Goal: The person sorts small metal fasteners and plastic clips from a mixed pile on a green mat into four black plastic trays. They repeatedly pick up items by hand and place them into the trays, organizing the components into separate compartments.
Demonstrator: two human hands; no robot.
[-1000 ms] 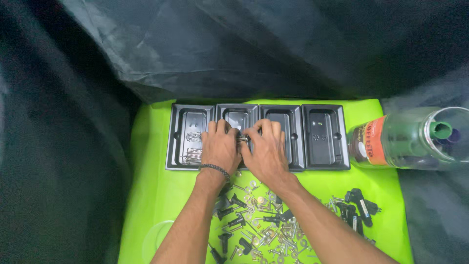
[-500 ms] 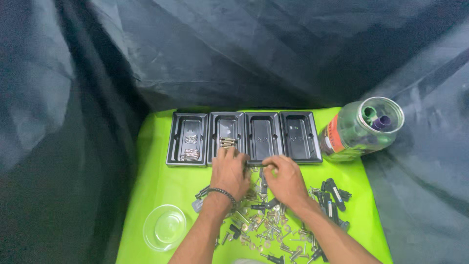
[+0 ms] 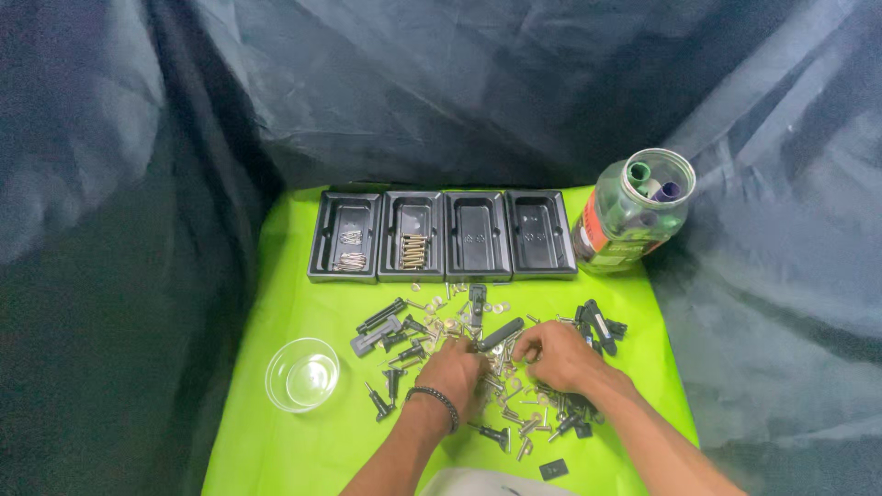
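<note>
My left hand (image 3: 455, 372), with a dark bead bracelet at the wrist, rests palm down on a scattered pile of small metal screws and black plastic parts (image 3: 487, 340) on the bright green table. My right hand (image 3: 556, 355) lies beside it on the same pile, fingers curled toward the parts; what the fingers hold is hidden. Behind the pile stand four black trays in a row (image 3: 441, 235). The leftmost tray (image 3: 345, 236) holds a few silver screws, the second tray (image 3: 412, 236) a bundle of brass-coloured screws (image 3: 413, 251). The two right trays look bare.
A clear round bowl (image 3: 302, 374) sits at the front left of the green table (image 3: 276, 441). A clear plastic jar (image 3: 634, 211) with coloured items inside leans at the back right. Dark sheeting surrounds the table on all sides.
Both hands have pulled back from the trays to the parts pile near me. A bundle of brass screws now lies in the second tray. The view has tilted up and widened.
</note>
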